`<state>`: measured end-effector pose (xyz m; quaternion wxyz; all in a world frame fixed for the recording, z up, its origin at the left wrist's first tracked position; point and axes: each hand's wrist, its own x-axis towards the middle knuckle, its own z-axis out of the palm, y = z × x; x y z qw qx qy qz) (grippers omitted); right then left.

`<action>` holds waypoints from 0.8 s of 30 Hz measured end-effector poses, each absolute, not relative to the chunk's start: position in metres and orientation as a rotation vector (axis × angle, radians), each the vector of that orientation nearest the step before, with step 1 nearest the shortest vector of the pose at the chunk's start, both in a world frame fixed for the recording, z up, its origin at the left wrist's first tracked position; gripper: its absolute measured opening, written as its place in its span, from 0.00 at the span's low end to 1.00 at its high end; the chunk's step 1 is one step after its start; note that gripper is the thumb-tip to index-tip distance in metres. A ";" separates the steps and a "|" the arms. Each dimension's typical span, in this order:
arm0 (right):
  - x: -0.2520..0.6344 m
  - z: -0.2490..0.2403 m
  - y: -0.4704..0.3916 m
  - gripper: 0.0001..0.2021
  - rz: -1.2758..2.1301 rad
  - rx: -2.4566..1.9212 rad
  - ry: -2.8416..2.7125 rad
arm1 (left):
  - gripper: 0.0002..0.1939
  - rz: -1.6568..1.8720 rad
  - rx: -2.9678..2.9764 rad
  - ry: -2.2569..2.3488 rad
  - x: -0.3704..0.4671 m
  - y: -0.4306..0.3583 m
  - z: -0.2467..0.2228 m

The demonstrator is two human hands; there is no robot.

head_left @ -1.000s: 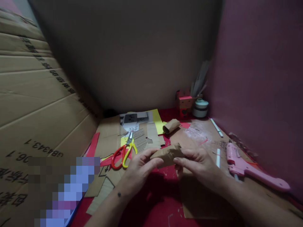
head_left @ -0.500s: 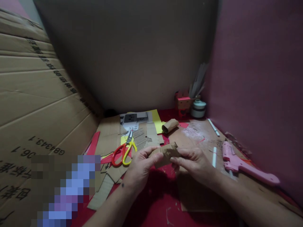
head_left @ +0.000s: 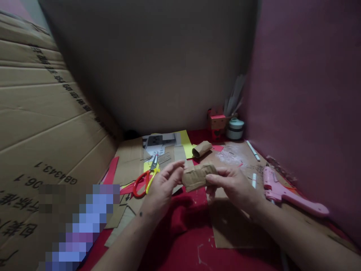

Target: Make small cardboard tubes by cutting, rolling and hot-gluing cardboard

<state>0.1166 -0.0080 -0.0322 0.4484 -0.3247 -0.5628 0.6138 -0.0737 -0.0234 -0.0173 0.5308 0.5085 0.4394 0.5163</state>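
A creased piece of brown cardboard [head_left: 197, 177], bent into a curve, is held above the red tabletop. My right hand [head_left: 229, 184] grips its right end, thumb on the front face and fingers behind. My left hand [head_left: 165, 186] is at its left end, with thumb and fingers apart at the edge; whether they touch it I cannot tell. Left of my left hand lie scissors [head_left: 141, 184] with red and yellow handles. Just beyond the held piece rests a rolled cardboard tube [head_left: 202, 149]. A flat cardboard sheet [head_left: 235, 229] lies below my right hand.
A pink glue gun [head_left: 293, 195] lies at right, near white sticks [head_left: 253, 151]. Behind are a lidded pale-blue pot [head_left: 235, 129] and a small red-and-brown box [head_left: 217, 124]. Cardboard scraps [head_left: 128, 160] and yellow paper [head_left: 185, 143] cover the left. A large printed cardboard panel [head_left: 42, 113] stands left.
The cardboard piece has turned so its creased face shows more fully. My left thumb has come off its face, and my left hand has shifted left. My right hand keeps its grip.
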 end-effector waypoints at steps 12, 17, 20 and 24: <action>0.122 -0.034 0.003 0.09 1.955 -0.804 -1.047 | 0.17 1.076 2.288 1.127 -0.080 -0.027 -0.011; 0.121 -0.036 0.004 0.10 1.999 -0.750 -0.995 | 0.16 1.160 2.148 1.075 -0.075 -0.019 -0.018; 0.123 -0.036 0.002 0.09 2.025 -0.704 -1.036 | 0.13 1.235 1.896 1.154 -0.075 -0.018 -0.020; 0.124 -0.034 -0.001 0.09 2.040 -0.745 -1.117 | 0.10 1.191 1.529 1.265 -0.075 -0.013 -0.020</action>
